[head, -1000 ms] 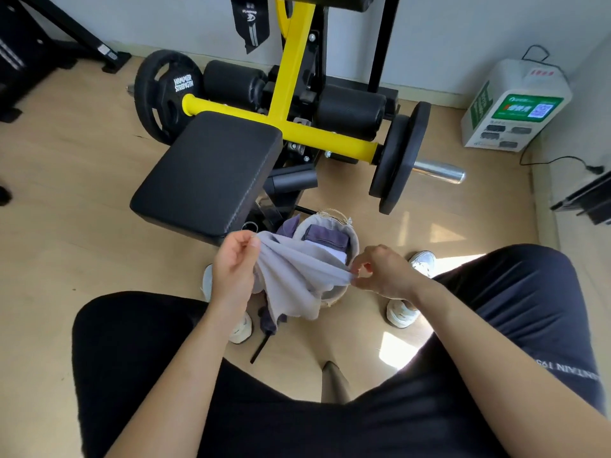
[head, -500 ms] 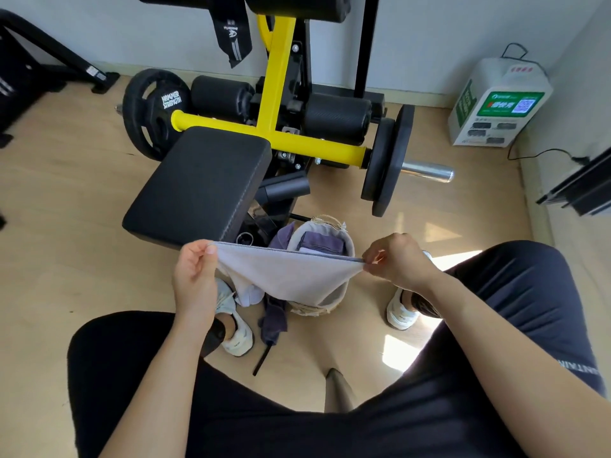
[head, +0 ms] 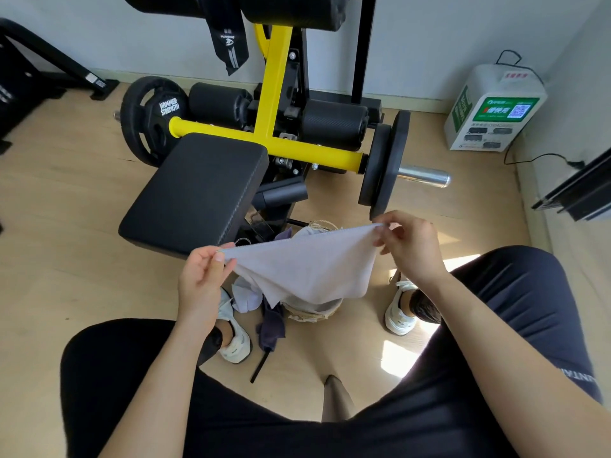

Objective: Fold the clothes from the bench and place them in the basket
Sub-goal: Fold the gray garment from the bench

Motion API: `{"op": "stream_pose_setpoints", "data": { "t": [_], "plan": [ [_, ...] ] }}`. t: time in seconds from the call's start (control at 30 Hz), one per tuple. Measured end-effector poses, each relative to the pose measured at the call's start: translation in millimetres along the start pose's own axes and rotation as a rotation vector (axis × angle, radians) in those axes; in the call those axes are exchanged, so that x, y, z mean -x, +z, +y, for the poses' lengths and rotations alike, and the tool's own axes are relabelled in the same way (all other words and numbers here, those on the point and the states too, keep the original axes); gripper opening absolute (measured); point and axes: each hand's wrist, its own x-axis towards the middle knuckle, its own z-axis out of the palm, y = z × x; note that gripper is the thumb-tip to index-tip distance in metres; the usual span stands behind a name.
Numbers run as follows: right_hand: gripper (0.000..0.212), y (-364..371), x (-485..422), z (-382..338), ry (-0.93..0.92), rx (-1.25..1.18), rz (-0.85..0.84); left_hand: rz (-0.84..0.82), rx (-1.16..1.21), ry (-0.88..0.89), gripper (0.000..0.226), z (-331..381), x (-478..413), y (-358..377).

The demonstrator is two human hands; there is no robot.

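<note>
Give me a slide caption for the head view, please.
Left hand and right hand pinch a pale cloth spread over the basket.

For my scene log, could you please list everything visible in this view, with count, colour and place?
cloth: one, pale grey, held stretched above the basket
basket: one, beige woven, on the floor between the feet, largely hidden by the cloth
dark garment: one, navy, on the floor left of the basket
white garment: one, white, on the floor by the left shoe
bench pad: one, black, left of centre
machine frame: one, yellow, behind the pad
weight plates: three, black, one at the bar's left end, two at the right
box: one, white with green label, by the right wall
shoes: two, white, either side of the basket
left hand: one, pinches the cloth's left corner
right hand: one, pinches the cloth's right corner
</note>
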Motion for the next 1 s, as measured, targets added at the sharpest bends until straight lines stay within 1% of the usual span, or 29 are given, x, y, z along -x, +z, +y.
{"op": "stream_pose_setpoints", "data": {
  "t": [0.03, 0.07, 0.1, 0.17, 0.2, 0.27, 0.37, 0.47, 0.53, 0.67, 0.73, 0.9, 1.0],
  "plan": [
    [0.013, -1, 1, -3, 0.011, -0.087, 0.026, 0.002, 0.015, 0.009, 0.011, -1, 0, 1],
    [0.013, -1, 0, -3, 0.006, -0.118, 0.024, 0.002, 0.004, -0.007, 0.012, -3, -1, 1],
    [0.013, -1, -1, 0, 0.007, -0.089, -0.017, -0.006, -0.033, -0.048, 0.014, -5, -3, 1],
    [0.014, -1, -4, 9, 0.049, 0.082, -0.129, -0.02, -0.131, -0.123, 0.014, -13, -4, 0],
    [0.015, -2, -6, 13, 0.074, 0.135, -0.125, -0.026, -0.191, -0.12, 0.014, -15, -5, -1],
    [0.015, -4, -8, 16, 0.092, 0.111, -0.02, -0.038, -0.262, -0.088, 0.015, -15, -5, 1],
    [0.013, -5, -9, 10, 0.06, -0.037, 0.074, -0.044, -0.25, -0.068, 0.015, -12, -4, 5],
    [0.011, -5, -8, 6, 0.064, -0.179, 0.099, -0.007, -0.183, -0.022, 0.016, -5, -1, 6],
    [0.01, -5, -6, 6, 0.079, -0.233, 0.103, 0.028, -0.167, -0.008, 0.017, -3, -1, 7],
    [0.005, -1, -9, 10, 0.155, -0.19, 0.112, 0.038, -0.18, -0.051, 0.017, -8, 0, 7],
    [0.011, 2, -11, 14, 0.206, -0.17, 0.128, 0.062, -0.174, -0.055, 0.016, -6, 0, 8],
    [0.011, 12, -9, 16, 0.313, -0.237, 0.118, 0.053, -0.155, -0.09, 0.011, -5, 1, 10],
    [0.014, 17, -6, 9, 0.34, -0.299, 0.099, 0.09, -0.067, -0.126, 0.009, -1, 5, 15]
  ]
}}
